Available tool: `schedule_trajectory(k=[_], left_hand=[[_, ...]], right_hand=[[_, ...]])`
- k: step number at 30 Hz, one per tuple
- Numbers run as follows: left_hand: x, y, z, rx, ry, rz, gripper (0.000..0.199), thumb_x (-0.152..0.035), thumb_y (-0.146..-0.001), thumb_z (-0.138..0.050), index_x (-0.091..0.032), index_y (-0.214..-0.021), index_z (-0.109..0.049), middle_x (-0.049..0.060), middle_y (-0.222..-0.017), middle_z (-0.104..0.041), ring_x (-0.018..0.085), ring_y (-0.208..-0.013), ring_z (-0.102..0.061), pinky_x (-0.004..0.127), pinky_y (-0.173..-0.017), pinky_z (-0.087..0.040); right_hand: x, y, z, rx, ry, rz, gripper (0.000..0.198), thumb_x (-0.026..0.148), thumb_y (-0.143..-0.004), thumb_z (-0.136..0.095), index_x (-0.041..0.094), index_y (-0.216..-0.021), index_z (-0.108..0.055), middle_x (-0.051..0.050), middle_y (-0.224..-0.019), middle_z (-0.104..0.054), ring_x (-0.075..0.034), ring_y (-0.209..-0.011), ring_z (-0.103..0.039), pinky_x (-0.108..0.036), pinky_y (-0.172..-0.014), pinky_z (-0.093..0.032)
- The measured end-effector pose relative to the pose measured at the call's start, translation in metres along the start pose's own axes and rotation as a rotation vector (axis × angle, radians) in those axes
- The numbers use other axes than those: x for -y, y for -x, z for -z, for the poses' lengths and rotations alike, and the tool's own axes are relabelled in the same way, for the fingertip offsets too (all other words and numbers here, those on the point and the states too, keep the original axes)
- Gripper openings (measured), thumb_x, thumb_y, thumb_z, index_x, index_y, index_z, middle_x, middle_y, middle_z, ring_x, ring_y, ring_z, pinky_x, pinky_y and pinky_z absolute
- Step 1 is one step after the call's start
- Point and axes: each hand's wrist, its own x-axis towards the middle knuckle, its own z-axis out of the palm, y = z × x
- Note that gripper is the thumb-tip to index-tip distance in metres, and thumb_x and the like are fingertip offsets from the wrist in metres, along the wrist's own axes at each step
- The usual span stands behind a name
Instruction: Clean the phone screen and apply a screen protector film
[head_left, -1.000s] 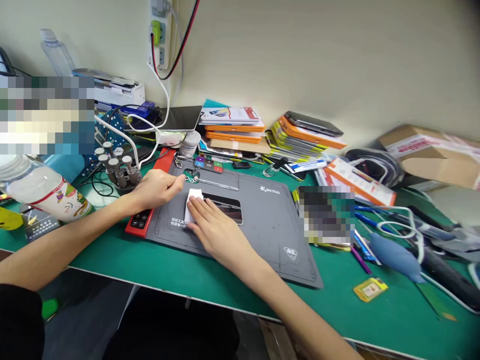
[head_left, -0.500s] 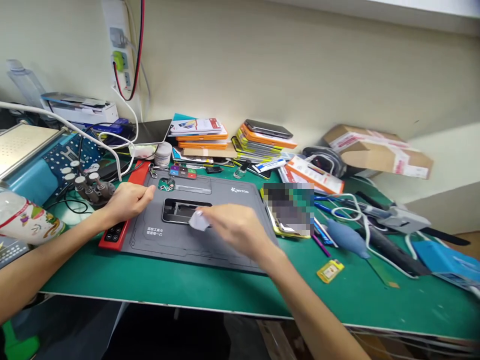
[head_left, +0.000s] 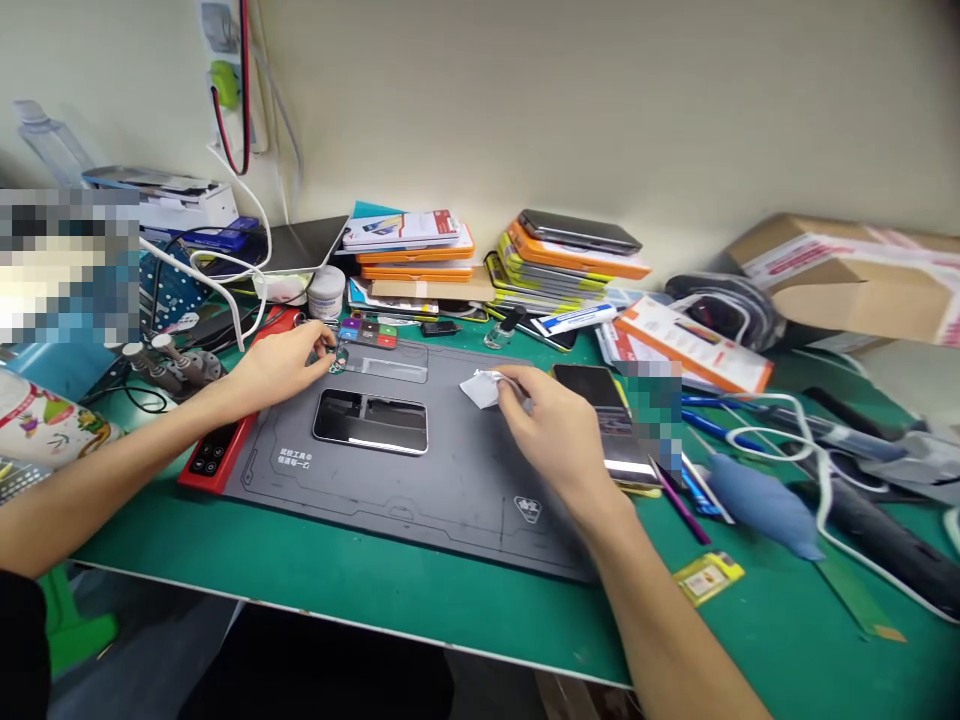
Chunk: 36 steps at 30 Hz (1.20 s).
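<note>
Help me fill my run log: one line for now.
left hand: over mat, grip unclear; right hand: holds wipe; phone: flat on mat

Grey mat (head_left: 450, 490): white Chinese lettering (head_left: 294, 458) at 8 o'clock includes "工具". Shield emblem (head_left: 528, 509) at 4 o'clock; characters illegible.

Open mat (head_left: 465, 480) right of phone (head_left: 370, 422)

I get a plain cream wall (head_left: 450, 120) at back, power strip (head_left: 256, 120) on it, upper left. Green tabletop (head_left: 315, 555) against it, pale front edge. Dark grey floor (head_left: 161, 590) lower left. Lighting looks soft to me.
</note>
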Motion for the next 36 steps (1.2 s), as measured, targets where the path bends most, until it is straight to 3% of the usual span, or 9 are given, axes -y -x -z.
schedule_trajectory(k=[4, 6, 10, 14, 18, 22, 27, 31, 36], left_hand=[[0.006, -0.016, -0.009, 0.069, 0.119, 0.045, 0.054, -0.049, -0.095, -0.065, -0.023, -0.140, -0.051, 0.010, -0.130, -0.073, 0.027, -0.104, -0.074, 0.034, -0.084, -0.048], [0.006, -0.019, -0.008, 0.095, 0.157, 0.060, 0.065, -0.052, -0.091, -0.070, -0.023, -0.144, -0.047, 0.011, -0.129, -0.073, 0.026, -0.098, -0.074, 0.034, -0.080, -0.048], [0.001, -0.019, -0.006, 0.082, 0.199, 0.059, 0.065, -0.053, -0.090, -0.071, -0.024, -0.144, -0.048, 0.010, -0.123, -0.077, 0.024, -0.090, -0.074, 0.033, -0.078, -0.047], [0.000, -0.018, -0.006, 0.024, 0.280, 0.087, 0.048, -0.044, -0.098, -0.057, -0.022, -0.140, -0.055, 0.006, -0.110, -0.081, 0.021, -0.090, -0.074, 0.031, -0.076, -0.048], [0.000, -0.020, -0.007, 0.007, 0.440, 0.126, 0.044, -0.036, -0.096, -0.058, -0.020, -0.137, -0.062, 0.007, -0.115, -0.081, 0.016, -0.083, -0.070, 0.026, -0.068, -0.048], [-0.007, -0.019, -0.008, 0.066, 0.857, 0.268, 0.044, -0.038, -0.100, -0.056, -0.017, -0.138, -0.060, 0.015, -0.132, -0.075, 0.015, -0.081, -0.069, 0.026, -0.062, -0.052], [-0.013, -0.013, -0.012, 0.202, 1.269, 0.315, 0.031, -0.030, -0.105, -0.057, -0.017, -0.131, -0.066, 0.017, -0.144, -0.068, 0.023, -0.109, -0.076, 0.039, -0.095, -0.064], [-0.011, -0.014, -0.014, 0.290, 1.401, 0.367, 0.046, -0.023, -0.105, -0.061, -0.021, -0.150, -0.053, 0.017, -0.146, -0.069, 0.026, -0.118, -0.077, 0.042, -0.108, -0.062], [-0.010, -0.020, -0.013, 0.343, 1.446, 0.365, 0.066, -0.019, -0.104, -0.064, -0.017, -0.164, -0.036, 0.021, -0.128, -0.077, 0.026, -0.113, -0.080, 0.030, -0.094, -0.068]], right_hand=[[-0.006, -0.002, 0.000, 0.057, 0.061, 0.001, 0.037, 0.024, -0.099, -0.043, 0.024, -0.118, -0.075, -0.009, -0.122, -0.080, -0.031, -0.108, -0.076, -0.045, -0.086, -0.060], [-0.010, -0.001, -0.004, 0.054, 0.078, 0.037, 0.044, 0.020, -0.098, -0.040, 0.021, -0.127, -0.073, -0.012, -0.136, -0.075, -0.033, -0.125, -0.071, -0.052, -0.102, -0.058], [-0.009, 0.003, -0.015, 0.057, -0.056, 0.093, 0.057, 0.020, -0.101, -0.034, 0.016, -0.154, -0.056, -0.013, -0.160, -0.058, -0.032, -0.154, -0.048, -0.062, -0.129, -0.036], [0.006, -0.002, -0.031, 0.170, -0.246, -0.019, 0.055, 0.045, -0.111, -0.032, 0.028, -0.160, -0.050, -0.007, -0.153, -0.066, -0.034, -0.155, -0.047, -0.069, -0.127, -0.035], [0.021, -0.016, -0.050, 0.258, -0.282, -0.012, 0.065, 0.059, -0.109, -0.034, 0.020, -0.159, -0.052, -0.013, -0.161, -0.057, -0.035, -0.157, -0.043, -0.070, -0.133, -0.017], [0.024, -0.019, -0.061, 0.281, -0.318, -0.098, 0.068, 0.062, -0.110, -0.029, 0.022, -0.161, -0.051, -0.011, -0.165, -0.052, -0.037, -0.161, -0.033, -0.073, -0.126, -0.033], [0.017, -0.014, -0.062, 0.290, -0.392, -0.180, 0.066, 0.066, -0.109, -0.029, 0.030, -0.160, -0.052, -0.005, -0.173, -0.038, -0.035, -0.162, -0.029, -0.068, -0.126, -0.035], [0.017, -0.014, -0.055, 0.318, -0.508, -0.234, 0.063, 0.065, -0.109, -0.032, 0.032, -0.159, -0.053, -0.002, -0.175, -0.035, -0.030, -0.163, -0.031, -0.061, -0.131, -0.029], [0.027, -0.012, -0.044, 0.319, -0.706, -0.343, 0.063, 0.062, -0.107, -0.043, 0.035, -0.164, -0.045, 0.000, -0.173, -0.040, -0.027, -0.166, -0.024, -0.057, -0.136, -0.018]])
